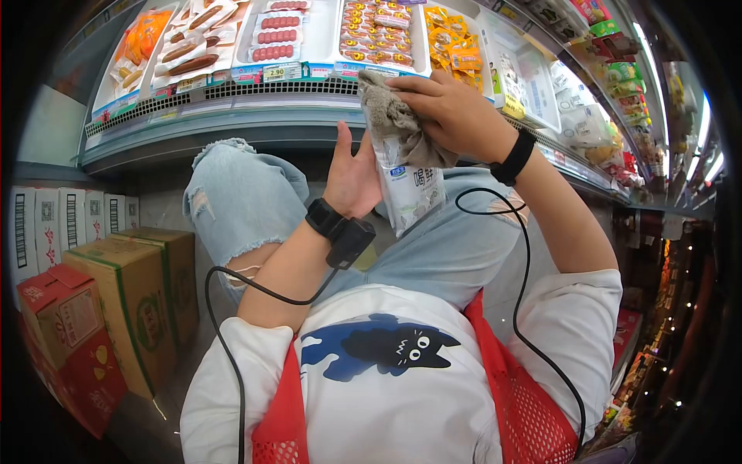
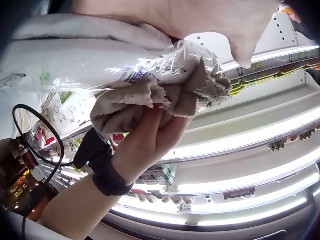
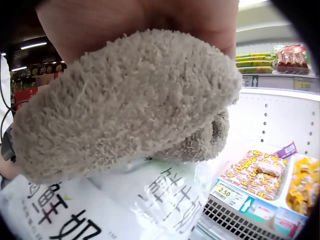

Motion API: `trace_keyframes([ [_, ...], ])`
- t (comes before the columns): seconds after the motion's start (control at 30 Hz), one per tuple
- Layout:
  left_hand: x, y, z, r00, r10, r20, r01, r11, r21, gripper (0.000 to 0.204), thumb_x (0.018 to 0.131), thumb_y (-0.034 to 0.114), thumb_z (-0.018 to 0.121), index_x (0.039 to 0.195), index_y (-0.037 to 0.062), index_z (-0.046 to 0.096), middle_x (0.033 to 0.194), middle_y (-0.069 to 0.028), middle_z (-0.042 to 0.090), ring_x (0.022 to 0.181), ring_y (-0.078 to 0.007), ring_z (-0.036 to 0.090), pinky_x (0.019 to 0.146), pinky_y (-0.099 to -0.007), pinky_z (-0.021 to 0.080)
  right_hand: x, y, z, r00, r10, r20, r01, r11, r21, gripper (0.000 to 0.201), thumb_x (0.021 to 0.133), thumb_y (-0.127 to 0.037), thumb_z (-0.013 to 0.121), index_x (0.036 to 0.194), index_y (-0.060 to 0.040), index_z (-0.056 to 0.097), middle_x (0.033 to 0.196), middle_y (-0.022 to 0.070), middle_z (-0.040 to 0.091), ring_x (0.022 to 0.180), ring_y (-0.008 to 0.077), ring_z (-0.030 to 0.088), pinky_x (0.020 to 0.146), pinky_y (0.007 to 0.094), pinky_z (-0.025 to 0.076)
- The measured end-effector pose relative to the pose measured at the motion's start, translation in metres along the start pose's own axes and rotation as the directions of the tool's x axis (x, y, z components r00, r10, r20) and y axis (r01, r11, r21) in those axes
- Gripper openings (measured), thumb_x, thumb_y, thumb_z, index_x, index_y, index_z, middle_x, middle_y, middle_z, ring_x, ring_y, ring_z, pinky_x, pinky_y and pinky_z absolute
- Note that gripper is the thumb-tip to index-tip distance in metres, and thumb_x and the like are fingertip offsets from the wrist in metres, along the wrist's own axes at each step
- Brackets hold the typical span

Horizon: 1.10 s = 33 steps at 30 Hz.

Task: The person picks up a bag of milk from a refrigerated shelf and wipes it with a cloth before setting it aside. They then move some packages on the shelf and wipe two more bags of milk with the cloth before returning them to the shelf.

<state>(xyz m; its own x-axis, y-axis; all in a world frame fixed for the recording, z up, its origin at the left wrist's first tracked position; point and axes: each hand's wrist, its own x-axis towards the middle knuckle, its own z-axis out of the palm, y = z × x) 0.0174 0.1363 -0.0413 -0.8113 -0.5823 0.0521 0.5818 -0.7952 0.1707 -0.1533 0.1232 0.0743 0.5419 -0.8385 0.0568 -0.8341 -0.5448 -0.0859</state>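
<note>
A white plastic milk pouch (image 1: 413, 193) with blue print stands upright in front of the chiller, and my left hand (image 1: 352, 182) grips it from behind with the thumb raised. My right hand (image 1: 452, 112) holds a grey fluffy cloth (image 1: 390, 116) bunched over the pouch's top end. In the left wrist view the cloth (image 2: 150, 100) is pressed against the crinkled pouch (image 2: 75, 65) by the right hand (image 2: 155, 140). The right wrist view is filled by the cloth (image 3: 130, 100), with the pouch (image 3: 125, 205) just beneath it.
An open chiller shelf (image 1: 232, 93) holds trays of sausages (image 1: 274, 35) and yellow snack packs (image 1: 456, 46), with price tags (image 1: 282, 72) on its edge. Cardboard boxes (image 1: 131, 294) stand on the floor at left. My knee in torn jeans (image 1: 239, 193) is raised beside the left arm.
</note>
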Motion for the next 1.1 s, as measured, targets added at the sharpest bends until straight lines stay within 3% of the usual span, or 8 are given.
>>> trace_keyframes([
  [0.07, 0.0, 0.001, -0.003, 1.0, -0.005, -0.018, 0.003, 0.996, -0.087, 0.088, 0.084, 0.074, 0.025, 0.145, 0.0107, 0.018, 0.143, -0.0125, 0.033, 0.132, -0.0283, 0.033, 0.108, -0.0468, 0.025, -0.007, -0.008, 0.003, 0.995, -0.056, -0.088, 0.056, 0.998, -0.008, 0.037, 0.074, -0.007, 0.057, 0.111, -0.0123, 0.061, 0.119, -0.0012, 0.055, 0.084, 0.025, 0.052, 0.077, 0.0346, 0.047],
  [0.17, -0.003, 0.005, 0.011, 0.992, 0.09, -0.091, -0.091, 0.996, 0.001, 0.084, 0.085, 0.073, 0.027, 0.14, 0.0091, 0.03, 0.136, -0.0133, 0.042, 0.126, -0.0285, 0.042, 0.104, -0.0466, 0.034, -0.015, -0.033, 0.0, 0.993, -0.109, 0.039, 0.109, 0.994, 0.001, 0.038, 0.072, -0.007, 0.059, 0.11, -0.0134, 0.061, 0.121, -0.0022, 0.055, 0.084, 0.0231, 0.052, 0.075, 0.0333, 0.047],
  [0.3, -0.007, 0.008, -0.008, 0.998, -0.051, -0.03, 0.051, 0.999, -0.005, 0.082, 0.085, 0.073, 0.028, 0.133, 0.0072, 0.039, 0.127, -0.0153, 0.049, 0.119, -0.0304, 0.049, 0.098, -0.0474, 0.041, -0.024, -0.058, 0.001, 0.982, -0.168, 0.089, 0.171, 0.985, -0.033, 0.034, 0.067, -0.012, 0.064, 0.101, -0.0143, 0.064, 0.118, -0.0044, 0.054, 0.082, 0.0202, 0.052, 0.07, 0.0323, 0.046],
  [0.47, -0.005, 0.001, 0.006, 0.999, -0.045, -0.011, 0.043, 0.991, -0.129, 0.092, 0.082, 0.077, 0.024, 0.145, 0.0108, 0.017, 0.138, -0.0192, 0.038, 0.124, -0.0337, 0.043, 0.104, -0.0463, 0.035, -0.036, -0.076, 0.001, 0.949, -0.227, 0.22, 0.214, 0.973, 0.083, 0.031, 0.062, -0.016, 0.067, 0.093, -0.0131, 0.065, 0.105, -0.006, 0.055, 0.081, 0.0181, 0.051, 0.069, 0.0315, 0.045],
  [0.57, -0.005, -0.001, 0.01, 0.999, -0.023, -0.034, 0.02, 0.995, -0.097, 0.09, 0.082, 0.077, 0.024, 0.145, 0.0124, 0.019, 0.138, -0.0179, 0.039, 0.125, -0.0336, 0.041, 0.105, -0.0464, 0.033, -0.036, -0.082, 0.003, 0.925, -0.204, 0.32, 0.197, 0.979, 0.054, 0.026, 0.063, -0.017, 0.067, 0.088, -0.0135, 0.064, 0.101, -0.0062, 0.054, 0.082, 0.0169, 0.051, 0.067, 0.0312, 0.045],
  [0.77, -0.009, 0.003, 0.006, 0.99, -0.062, -0.123, 0.051, 0.995, -0.088, 0.078, 0.087, 0.07, 0.024, 0.142, 0.0144, 0.026, 0.139, -0.012, 0.039, 0.127, -0.0285, 0.041, 0.105, -0.0452, 0.033, -0.004, -0.053, -0.008, 0.978, -0.176, 0.112, 0.199, 0.949, -0.243, 0.025, 0.067, -0.017, 0.065, 0.092, -0.0134, 0.064, 0.105, -0.0071, 0.055, 0.082, 0.0157, 0.051, 0.067, 0.0298, 0.045],
  [0.8, -0.005, -0.001, 0.006, 0.997, 0.017, -0.071, -0.024, 0.994, -0.107, 0.072, 0.09, 0.066, 0.023, 0.141, 0.0144, 0.028, 0.14, -0.0098, 0.038, 0.128, -0.0262, 0.04, 0.107, -0.0449, 0.031, 0.003, -0.048, -0.013, 0.985, -0.143, 0.094, 0.165, 0.944, -0.286, 0.027, 0.068, -0.016, 0.065, 0.094, -0.0125, 0.064, 0.106, -0.0071, 0.055, 0.082, 0.0162, 0.051, 0.069, 0.0299, 0.045],
  [1.1, 0.004, -0.004, 0.002, 0.994, 0.105, -0.028, -0.108, 0.979, -0.172, 0.067, 0.093, 0.061, 0.023, 0.14, 0.0143, 0.029, 0.141, -0.0089, 0.037, 0.13, -0.0271, 0.036, 0.108, -0.0457, 0.028, 0.031, -0.034, 0.009, 0.982, -0.158, 0.101, 0.18, 0.946, -0.271, 0.018, 0.068, -0.01, 0.061, 0.086, -0.0088, 0.066, 0.101, -0.0025, 0.059, 0.084, 0.0185, 0.054, 0.07, 0.0317, 0.047],
])
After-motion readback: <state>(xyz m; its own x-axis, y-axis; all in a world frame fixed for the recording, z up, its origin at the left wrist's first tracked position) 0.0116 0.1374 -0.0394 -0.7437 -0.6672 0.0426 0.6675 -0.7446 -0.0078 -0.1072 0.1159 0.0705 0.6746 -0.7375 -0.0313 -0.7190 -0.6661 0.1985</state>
